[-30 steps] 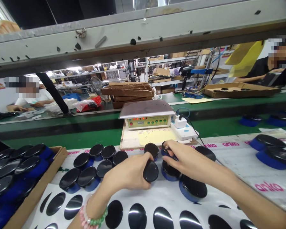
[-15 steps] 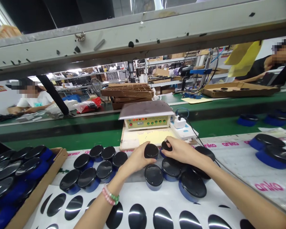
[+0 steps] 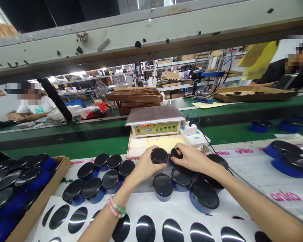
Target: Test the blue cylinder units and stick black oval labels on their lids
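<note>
In the head view, the left hand [image 3: 144,165] has thumb and fingers closed around a round piece with a glossy black top [image 3: 159,155]. Just beside it, the right hand [image 3: 192,158] grips a smaller-looking black-topped blue piece [image 3: 176,154], partly covered by its fingers. Both pieces lie in front of a pale control box with green buttons [image 3: 155,131]; whether either is lifted, I cannot tell. A lone black-topped round piece [image 3: 163,185] stands nearer the person.

The step in hand appears to be handling two pieces together, one per hand. Any move from here calls for level grips and care around close neighbours.
</note>
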Available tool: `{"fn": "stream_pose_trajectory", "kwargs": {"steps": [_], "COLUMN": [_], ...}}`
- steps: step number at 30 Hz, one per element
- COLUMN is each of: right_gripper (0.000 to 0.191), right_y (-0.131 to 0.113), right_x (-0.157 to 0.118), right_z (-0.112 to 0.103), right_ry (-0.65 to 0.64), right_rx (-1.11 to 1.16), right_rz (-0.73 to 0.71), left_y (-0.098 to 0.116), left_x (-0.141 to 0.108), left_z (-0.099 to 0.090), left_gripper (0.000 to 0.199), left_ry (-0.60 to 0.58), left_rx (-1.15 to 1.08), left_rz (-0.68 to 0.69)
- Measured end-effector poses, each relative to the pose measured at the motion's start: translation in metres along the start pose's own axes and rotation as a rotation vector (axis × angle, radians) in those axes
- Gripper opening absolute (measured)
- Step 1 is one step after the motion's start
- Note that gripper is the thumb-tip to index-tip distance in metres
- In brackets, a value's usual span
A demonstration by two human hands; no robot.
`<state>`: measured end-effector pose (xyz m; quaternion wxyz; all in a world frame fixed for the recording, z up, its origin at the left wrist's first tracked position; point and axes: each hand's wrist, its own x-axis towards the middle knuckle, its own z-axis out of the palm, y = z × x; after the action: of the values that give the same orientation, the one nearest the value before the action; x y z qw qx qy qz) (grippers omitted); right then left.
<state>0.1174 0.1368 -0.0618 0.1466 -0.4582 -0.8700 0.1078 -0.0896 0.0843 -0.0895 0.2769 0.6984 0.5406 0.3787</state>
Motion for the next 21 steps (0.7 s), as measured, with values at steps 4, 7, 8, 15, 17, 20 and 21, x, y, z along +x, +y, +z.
{"fn": "stream_pose_trajectory", "kwargs": {"steps": [4, 7, 8, 15, 17, 20, 21], "right_gripper": [0.024, 0.027, 0.028, 0.017, 0.015, 0.017, 0.019], "right_y": [0.000, -0.001, 0.000, 0.017, 0.022, 0.026, 0.026], "right_x": [-0.003, -0.006, -0.007, -0.017, -0.020, -0.021, -0.020], "right_z": [-0.004, -0.012, -0.017, -0.053, -0.055, -0.049, -0.046], "right_ry": [-0.070, -0.123, -0.117, -0.084, -0.186, -0.307, -0.324], "right_rx": [0.032, 0.054, 0.055, -0.011, -0.016, -0.006, -0.003], "right_rz": [-0.024, -0.027, -0.013, 0.082, 0.074, 0.065, 0.062], "left_y": [0.003, 0.025, 0.036, 0.069, 0.064, 0.057, 0.056], "left_x": [-0.002, -0.010, -0.015, -0.059, -0.062, -0.062, -0.063], "left_z": [-0.007, -0.004, 0.001, 0.069, 0.080, 0.086, 0.087], "left_gripper": [0.069, 0.058, 0.048, 0.068, 0.067, 0.064, 0.063], "left_ry": [-0.090, -0.049, -0.042, -0.062, -0.031, -0.021, -0.029], "left_rx": [0.058, 0.116, 0.132, 0.585, 0.649, 0.628, 0.596], "left_rz": [0.013, 0.051, 0.084, 0.464, 0.477, 0.473, 0.485]}}
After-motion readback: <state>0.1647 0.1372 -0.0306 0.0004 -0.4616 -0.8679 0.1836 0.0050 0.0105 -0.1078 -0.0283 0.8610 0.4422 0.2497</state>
